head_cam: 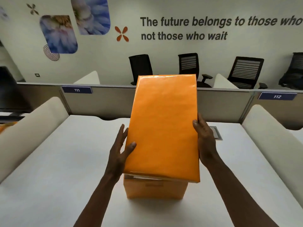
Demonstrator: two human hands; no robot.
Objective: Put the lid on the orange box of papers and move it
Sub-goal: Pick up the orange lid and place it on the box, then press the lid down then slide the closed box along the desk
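Observation:
An orange lid (164,125), flat and rectangular, hovers tilted over the orange box (154,189) on the white desk. My left hand (119,149) grips the lid's left edge, thumb on top. My right hand (205,138) holds its right edge. Only the box's near wall shows below the lid, with a strip of white papers (144,176) visible at its top edge. The lid's near end sits just above the box rim; whether it touches is unclear.
The white desk (57,169) has cream dividers left (32,125) and right (270,133). A grey cable hatch (216,131) lies beyond my right hand. A partition with labels 111 and 112 runs behind, then black office chairs (188,66). A dark monitor (9,90) stands far left.

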